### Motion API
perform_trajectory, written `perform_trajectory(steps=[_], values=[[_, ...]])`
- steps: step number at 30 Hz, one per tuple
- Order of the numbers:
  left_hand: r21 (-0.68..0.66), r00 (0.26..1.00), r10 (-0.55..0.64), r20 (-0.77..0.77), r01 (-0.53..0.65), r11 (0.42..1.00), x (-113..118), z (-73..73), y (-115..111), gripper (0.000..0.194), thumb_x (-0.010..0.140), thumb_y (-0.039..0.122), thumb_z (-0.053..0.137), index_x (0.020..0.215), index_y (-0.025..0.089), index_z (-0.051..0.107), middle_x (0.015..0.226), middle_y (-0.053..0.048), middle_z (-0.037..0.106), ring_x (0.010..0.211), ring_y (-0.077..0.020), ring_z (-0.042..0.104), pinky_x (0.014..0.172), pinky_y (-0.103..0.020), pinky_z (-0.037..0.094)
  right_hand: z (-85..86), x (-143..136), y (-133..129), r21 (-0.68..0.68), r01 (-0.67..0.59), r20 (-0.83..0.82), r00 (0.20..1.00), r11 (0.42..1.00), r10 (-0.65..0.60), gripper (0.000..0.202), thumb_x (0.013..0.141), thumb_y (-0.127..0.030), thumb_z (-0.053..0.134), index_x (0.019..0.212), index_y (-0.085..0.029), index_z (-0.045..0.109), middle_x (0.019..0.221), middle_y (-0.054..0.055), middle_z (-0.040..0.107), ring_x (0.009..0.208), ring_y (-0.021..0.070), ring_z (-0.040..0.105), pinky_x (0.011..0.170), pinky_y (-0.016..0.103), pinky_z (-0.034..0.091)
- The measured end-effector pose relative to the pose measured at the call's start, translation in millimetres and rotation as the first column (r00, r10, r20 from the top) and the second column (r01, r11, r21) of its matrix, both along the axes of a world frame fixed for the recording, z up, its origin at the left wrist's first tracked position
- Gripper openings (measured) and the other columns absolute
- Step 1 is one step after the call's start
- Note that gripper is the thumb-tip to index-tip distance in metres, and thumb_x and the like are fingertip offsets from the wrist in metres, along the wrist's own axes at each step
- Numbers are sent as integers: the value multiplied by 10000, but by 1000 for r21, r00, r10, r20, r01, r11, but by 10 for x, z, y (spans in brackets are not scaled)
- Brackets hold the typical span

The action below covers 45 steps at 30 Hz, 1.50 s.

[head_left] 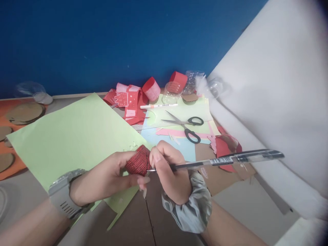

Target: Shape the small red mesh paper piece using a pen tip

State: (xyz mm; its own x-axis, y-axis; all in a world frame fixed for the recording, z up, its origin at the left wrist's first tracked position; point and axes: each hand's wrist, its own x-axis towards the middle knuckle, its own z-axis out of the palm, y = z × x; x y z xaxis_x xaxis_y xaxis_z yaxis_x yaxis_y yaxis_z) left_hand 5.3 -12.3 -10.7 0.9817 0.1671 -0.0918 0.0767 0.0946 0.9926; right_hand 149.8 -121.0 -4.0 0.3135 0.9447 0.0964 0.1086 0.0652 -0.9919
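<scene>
My left hand (pixel 123 174), with a grey watch at the wrist, is closed around a small red paper piece (pixel 138 162) covered in dark crosshatched lines. Its full shape is partly hidden by my fingers. In my right hand (pixel 169 171), a clear-barrelled pen (pixel 225 160) is pinched near its tip, and its capped end points right. The pen's tip meets the right edge of the red piece. A grey scrunchie circles my right wrist. Under my left hand lies a large light green paper sheet (pixel 74 133).
Open black-handled scissors (pixel 189 124) lie on stacked coloured paper beyond my hands. Behind them are a white marker (pixel 159 106), red paper cutouts (pixel 133 100), red paper rings (pixel 151 89) and clear plastic cups (pixel 172 93). Cardboard discs (pixel 24 113) lie at left; white foam (pixel 271 102) stands at right.
</scene>
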Motion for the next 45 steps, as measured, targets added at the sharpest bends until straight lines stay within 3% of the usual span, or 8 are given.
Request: perform_trajectory(steps=[7, 17, 23, 27, 33, 37, 40, 45], values=[[11, 1000, 13, -10, -13, 1000, -10, -1, 0, 75, 949, 200, 586, 893, 148, 589, 831, -4, 661, 779, -113, 648, 745, -200, 513, 33, -32, 3, -14, -8, -57, 998, 1000, 7, 325, 966, -391, 422, 673, -255, 392, 537, -18, 451, 497, 156, 425, 441, 281, 326], [0, 1000, 6, 3, -6, 1000, -34, -5, -2, 82, 960, 203, 568, 903, 146, 583, 846, -8, 662, 782, -115, 652, 755, -210, 512, 17, -40, 9, -18, 29, -93, 995, 999, -30, 307, 940, -312, 453, 641, -252, 425, 515, -17, 432, 479, 155, 445, 421, 283, 323], [22, 1000, 12, 5, -12, 1000, -18, 15, 0, 93, 955, 204, 578, 881, 149, 584, 836, 0, 671, 779, -106, 646, 764, -197, 499, 32, -30, 6, -14, 23, -81, 996, 1000, -24, 334, 959, -379, 453, 661, -234, 413, 555, -27, 440, 486, 125, 372, 443, 256, 339], [-8, 1000, 12, 4, -12, 1000, -5, 22, -10, 77, 953, 225, 585, 915, 158, 587, 827, 3, 677, 773, -112, 648, 748, -198, 504, 3, -31, 6, 33, 53, -148, 988, 998, -48, 333, 958, -378, 477, 669, -217, 435, 592, -39, 415, 462, 95, 274, 416, 236, 253], [9, 998, 63, 14, -63, 998, -7, 50, -10, 168, 969, 265, 560, 890, 140, 640, 873, -32, 675, 829, -142, 648, 790, -218, 496, -48, -23, 40, 89, 208, -259, 949, 974, -179, 325, 961, -306, 479, 656, -202, 434, 584, -55, 408, 426, 68, 231, 393, 224, 169], [42, 994, 108, 31, -109, 993, 1, 85, 0, 279, 1018, 280, 457, 924, 148, 685, 930, -44, 681, 886, -142, 633, 843, -206, 468, -31, -31, 61, 127, 292, -297, 923, 948, -245, 340, 961, -343, 489, 660, -194, 440, 566, -63, 404, 429, 59, 259, 399, 209, 180], [74, 986, 163, 20, -164, 984, 5, 66, -11, 255, 1002, 295, 491, 954, 170, 708, 964, -38, 691, 916, -154, 635, 853, -208, 468, -5, -57, 74, 154, 311, -312, 916, 938, -253, 354, 958, -387, 480, 663, -198, 433, 560, -61, 406, 430, 61, 276, 393, 207, 187], [219, 964, 266, 5, -261, 940, -1, 20, -50, 246, 964, 344, 549, 976, 168, 721, 967, -54, 718, 936, -210, 657, 842, -256, 487, 12, -95, 83, 38, 429, -348, 853, 903, -390, 362, 925, -547, 450, 754, -229, 474, 572, -61, 402, 430, 79, 286, 376, 206, 208]])
